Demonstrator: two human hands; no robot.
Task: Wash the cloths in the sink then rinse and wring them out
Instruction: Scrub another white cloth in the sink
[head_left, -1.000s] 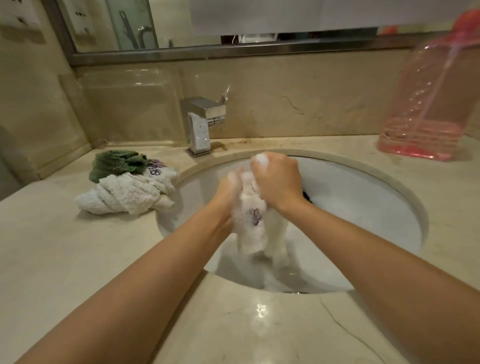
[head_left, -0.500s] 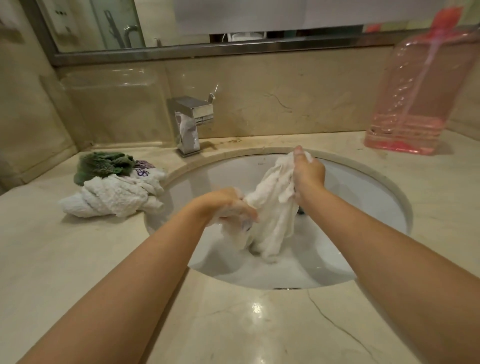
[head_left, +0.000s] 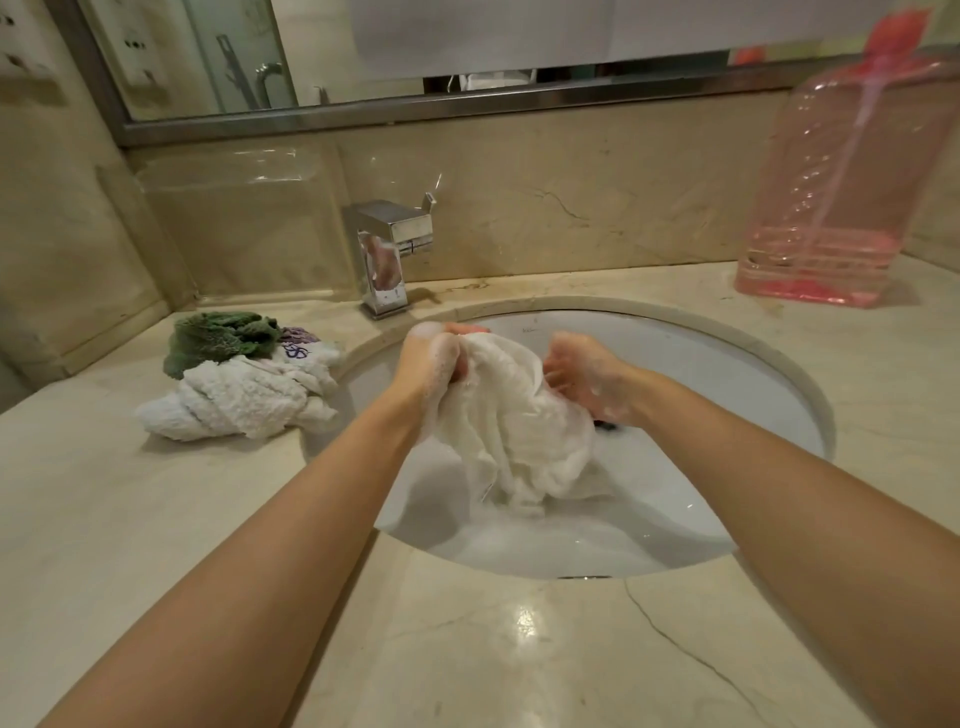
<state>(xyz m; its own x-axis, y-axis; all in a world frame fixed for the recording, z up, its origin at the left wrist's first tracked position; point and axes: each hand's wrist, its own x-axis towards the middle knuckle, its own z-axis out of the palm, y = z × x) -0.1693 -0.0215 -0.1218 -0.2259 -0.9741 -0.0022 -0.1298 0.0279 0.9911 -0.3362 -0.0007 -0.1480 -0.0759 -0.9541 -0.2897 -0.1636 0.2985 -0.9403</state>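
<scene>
A wet white cloth (head_left: 511, 431) hangs over the white oval sink (head_left: 727, 395), its lower end trailing into soapy water. My left hand (head_left: 434, 358), covered in foam, grips the cloth's upper left edge. My right hand (head_left: 584, 371), also soapy, holds the cloth's right side with fingers curled into the fabric. Both hands are level above the basin, a short way apart. On the counter left of the sink lies a twisted white towel (head_left: 239, 400), with a green cloth (head_left: 218, 338) and a white cloth with purple print (head_left: 301, 351) behind it.
A square chrome faucet (head_left: 389, 254) stands behind the sink, not running. A large pink transparent bottle (head_left: 841, 192) sits at the back right of the marble counter (head_left: 519, 649). A mirror spans the wall above. Something dark (head_left: 608, 426) lies in the basin under my right wrist.
My left hand rose from low in the basin to the cloth's top left edge. My right hand shifted right and lower, spreading the cloth between both hands.
</scene>
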